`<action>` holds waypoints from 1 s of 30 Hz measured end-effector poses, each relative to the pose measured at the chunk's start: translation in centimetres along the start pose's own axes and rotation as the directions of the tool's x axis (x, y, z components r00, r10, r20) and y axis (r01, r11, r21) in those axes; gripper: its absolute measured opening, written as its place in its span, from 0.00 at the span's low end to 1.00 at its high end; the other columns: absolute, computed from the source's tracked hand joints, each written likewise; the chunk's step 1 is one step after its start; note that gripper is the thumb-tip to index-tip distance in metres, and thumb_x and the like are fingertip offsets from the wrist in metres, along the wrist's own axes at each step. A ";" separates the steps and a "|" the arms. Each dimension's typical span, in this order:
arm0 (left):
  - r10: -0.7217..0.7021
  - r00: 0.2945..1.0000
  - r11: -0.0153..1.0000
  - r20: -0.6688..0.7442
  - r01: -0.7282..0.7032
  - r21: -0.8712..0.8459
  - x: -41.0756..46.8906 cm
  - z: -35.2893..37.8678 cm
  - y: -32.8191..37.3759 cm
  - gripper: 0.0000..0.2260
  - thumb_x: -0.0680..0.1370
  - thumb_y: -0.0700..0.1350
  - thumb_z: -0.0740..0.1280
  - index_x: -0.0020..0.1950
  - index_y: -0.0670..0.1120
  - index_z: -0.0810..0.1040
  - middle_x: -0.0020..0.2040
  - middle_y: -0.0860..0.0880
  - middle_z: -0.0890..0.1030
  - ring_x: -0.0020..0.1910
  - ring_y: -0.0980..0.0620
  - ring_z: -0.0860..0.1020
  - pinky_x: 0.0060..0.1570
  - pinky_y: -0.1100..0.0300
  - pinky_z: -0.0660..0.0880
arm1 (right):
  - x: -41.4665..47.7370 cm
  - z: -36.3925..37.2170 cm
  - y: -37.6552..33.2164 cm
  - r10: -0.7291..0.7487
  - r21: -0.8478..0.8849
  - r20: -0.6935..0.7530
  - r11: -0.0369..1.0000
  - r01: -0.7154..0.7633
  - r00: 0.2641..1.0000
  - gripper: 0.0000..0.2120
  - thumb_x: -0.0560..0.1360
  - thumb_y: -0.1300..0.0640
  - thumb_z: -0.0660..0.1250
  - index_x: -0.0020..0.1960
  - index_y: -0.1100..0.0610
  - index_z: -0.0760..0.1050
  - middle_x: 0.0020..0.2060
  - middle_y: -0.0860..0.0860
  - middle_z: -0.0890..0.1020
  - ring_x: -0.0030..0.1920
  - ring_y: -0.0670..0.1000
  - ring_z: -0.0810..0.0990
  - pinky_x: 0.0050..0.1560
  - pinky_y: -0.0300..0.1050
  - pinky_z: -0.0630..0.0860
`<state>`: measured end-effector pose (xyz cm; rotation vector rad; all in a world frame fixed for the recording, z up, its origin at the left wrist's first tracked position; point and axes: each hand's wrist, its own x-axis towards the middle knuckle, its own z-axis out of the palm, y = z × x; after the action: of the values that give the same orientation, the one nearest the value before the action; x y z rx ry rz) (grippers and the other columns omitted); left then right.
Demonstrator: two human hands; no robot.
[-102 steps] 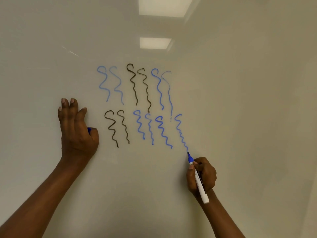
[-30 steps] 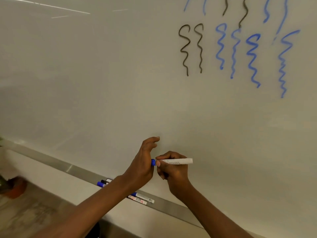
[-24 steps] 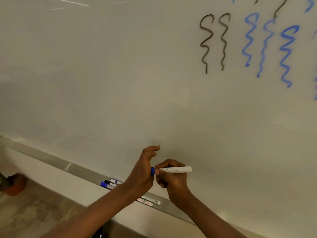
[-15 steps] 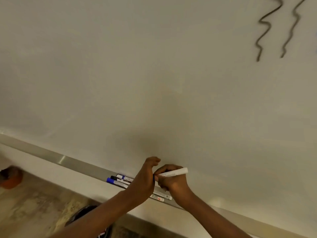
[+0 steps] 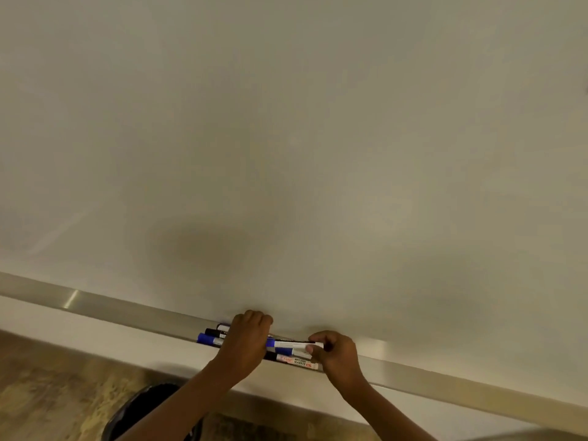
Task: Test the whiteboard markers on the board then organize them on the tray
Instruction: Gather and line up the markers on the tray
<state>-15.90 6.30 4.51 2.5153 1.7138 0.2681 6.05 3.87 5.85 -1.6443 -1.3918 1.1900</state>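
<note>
Whiteboard point(image 5: 286, 154) fills the view, metal tray point(image 5: 111, 305) below. Right hand point(image 5: 337, 354) pinches the blue marker point(image 5: 291, 344) by its barrel, left hand point(image 5: 245, 342) curls round its cap end, just over the lying markers point(image 5: 208, 338).

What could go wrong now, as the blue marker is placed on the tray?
1. The tray is narrow and crowded; the blue marker pinched by the right hand might roll off its front edge.
2. The left hand, resting over the other markers, could nudge the labelled marker off.
</note>
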 end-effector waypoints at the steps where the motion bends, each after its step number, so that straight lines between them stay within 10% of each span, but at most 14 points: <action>1: -0.021 1.000 1.000 0.010 0.021 0.010 0.1 0.6 -0.7 0.28 0.47 0.51 0.83 0.43 0.51 0.79 0.39 0.53 0.80 0.37 0.54 0.79 0.37 0.59 0.78 | 0.2 0.3 0.6 0.023 0.020 -0.058 1.000 -0.022 0.998 0.06 0.72 0.62 0.73 0.42 0.52 0.80 0.40 0.49 0.83 0.42 0.51 0.83 0.41 0.41 0.81; 14: -0.237 0.963 0.971 0.131 0.231 0.063 -3.4 3.5 -7.0 0.29 0.55 0.62 0.80 0.46 0.44 0.81 0.41 0.46 0.81 0.37 0.47 0.80 0.36 0.54 0.78 | 2.4 2.2 5.7 0.150 0.064 -0.197 0.988 -0.140 0.969 0.14 0.74 0.64 0.70 0.44 0.44 0.78 0.45 0.50 0.83 0.44 0.52 0.83 0.44 0.52 0.83; 20: -0.383 0.899 0.923 0.212 0.364 0.123 -3.3 3.9 -8.5 0.38 0.55 0.68 0.77 0.51 0.39 0.79 0.47 0.39 0.80 0.45 0.38 0.79 0.37 0.44 0.77 | 2.2 1.8 6.8 -0.267 -0.564 -0.244 0.821 0.087 0.932 0.09 0.69 0.56 0.76 0.49 0.53 0.83 0.43 0.47 0.85 0.34 0.50 0.83 0.33 0.42 0.79; 24: -0.419 0.858 0.904 0.296 0.424 0.049 -3.3 5.1 -9.9 0.44 0.55 0.72 0.74 0.54 0.38 0.77 0.49 0.39 0.80 0.45 0.39 0.80 0.40 0.44 0.78 | 1.7 2.1 5.8 -0.399 -0.646 -0.124 0.727 0.231 0.908 0.09 0.68 0.47 0.68 0.41 0.51 0.82 0.34 0.44 0.83 0.28 0.44 0.79 0.28 0.28 0.68; 30: -0.400 0.863 0.899 0.309 0.436 -0.052 -3.2 6.7 -9.3 0.42 0.57 0.69 0.75 0.55 0.36 0.77 0.48 0.40 0.80 0.46 0.41 0.80 0.42 0.50 0.80 | 1.3 3.1 6.9 -0.489 -0.644 0.001 0.667 0.375 0.872 0.15 0.58 0.53 0.83 0.42 0.50 0.82 0.37 0.44 0.83 0.35 0.42 0.81 0.35 0.31 0.75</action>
<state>-24.24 6.93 -3.95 1.9108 1.9831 -0.0338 5.71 3.46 -1.75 -1.6230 -2.0615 0.2838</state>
